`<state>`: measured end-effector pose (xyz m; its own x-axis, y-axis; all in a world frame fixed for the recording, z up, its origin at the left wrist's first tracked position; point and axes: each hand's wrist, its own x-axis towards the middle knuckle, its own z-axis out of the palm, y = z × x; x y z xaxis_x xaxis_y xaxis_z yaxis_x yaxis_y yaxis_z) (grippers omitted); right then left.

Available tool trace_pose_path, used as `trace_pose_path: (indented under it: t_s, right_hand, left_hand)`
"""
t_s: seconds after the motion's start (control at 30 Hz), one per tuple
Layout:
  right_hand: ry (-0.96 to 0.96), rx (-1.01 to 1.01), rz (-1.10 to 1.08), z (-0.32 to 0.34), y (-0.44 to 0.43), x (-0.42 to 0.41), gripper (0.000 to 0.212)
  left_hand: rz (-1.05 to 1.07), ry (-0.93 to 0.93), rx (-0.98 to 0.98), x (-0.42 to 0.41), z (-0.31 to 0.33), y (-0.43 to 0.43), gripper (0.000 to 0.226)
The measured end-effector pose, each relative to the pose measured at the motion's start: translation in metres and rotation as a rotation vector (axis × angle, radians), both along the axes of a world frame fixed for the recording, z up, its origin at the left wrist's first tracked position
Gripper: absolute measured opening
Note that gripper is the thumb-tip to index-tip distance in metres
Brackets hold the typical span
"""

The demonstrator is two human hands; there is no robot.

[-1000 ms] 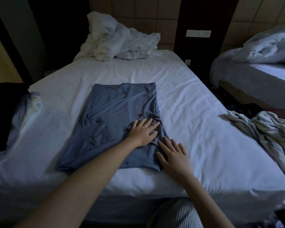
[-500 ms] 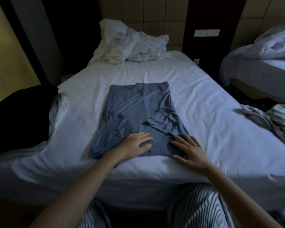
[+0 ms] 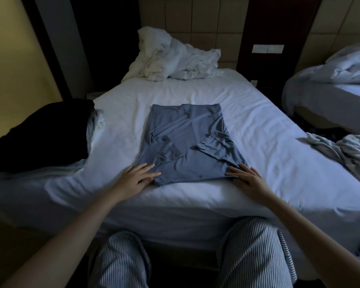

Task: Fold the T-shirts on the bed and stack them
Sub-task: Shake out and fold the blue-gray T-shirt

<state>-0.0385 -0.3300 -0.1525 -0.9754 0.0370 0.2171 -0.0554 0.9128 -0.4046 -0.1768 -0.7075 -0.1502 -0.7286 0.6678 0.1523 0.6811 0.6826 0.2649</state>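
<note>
The left hand (image 3: pixel 140 176) is lying flat, fingers straight, touching the near left corner of the blue T-shirt (image 3: pixel 187 146). The right hand (image 3: pixel 246 179) is resting likewise on the near right corner, gripping nothing. The shirt is lying narrowed mid-bed (image 3: pixel 268 132), sleeves turned inward (one flap is sitting loosely on top). By my reading, the crosswise fold is coming up: both hands are needing to pinch the near hem and carry it evenly to the far edge. A crumpled pale garment (image 3: pixel 341 151) is waiting to the right.
</note>
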Motion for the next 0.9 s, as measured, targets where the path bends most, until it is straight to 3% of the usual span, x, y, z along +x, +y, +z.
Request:
trace_pose_path:
  t_s: [0.07, 0.13, 0.2, 0.37, 0.7, 0.9]
  right_hand:
    - [0.012, -0.082, -0.040, 0.003, -0.002, -0.002, 0.029]
    - [0.015, -0.113, -0.095, 0.008, -0.006, -0.001, 0.029]
    - [0.033, -0.133, -0.158, 0.015, -0.014, 0.002, 0.025]
    - [0.063, -0.271, -0.282, 0.022, -0.025, 0.012, 0.028]
    - [0.279, -0.204, -0.234, 0.033, -0.056, 0.081, 0.023]
    - [0.319, -0.099, -0.150, 0.062, -0.068, 0.119, 0.025]
  left_hand:
    - [0.036, -0.037, 0.099, 0.000, -0.001, 0.005, 0.083]
    - [0.095, -0.108, 0.201, 0.007, 0.008, 0.011, 0.051]
    - [0.161, -0.160, 0.281, 0.014, 0.014, 0.015, 0.035]
    - [0.323, -0.149, 0.417, 0.034, 0.024, 0.013, 0.034]
    - [0.327, -0.116, 0.286, 0.091, 0.040, -0.006, 0.051]
    - [0.265, -0.262, 0.177, 0.132, 0.077, -0.018, 0.064]
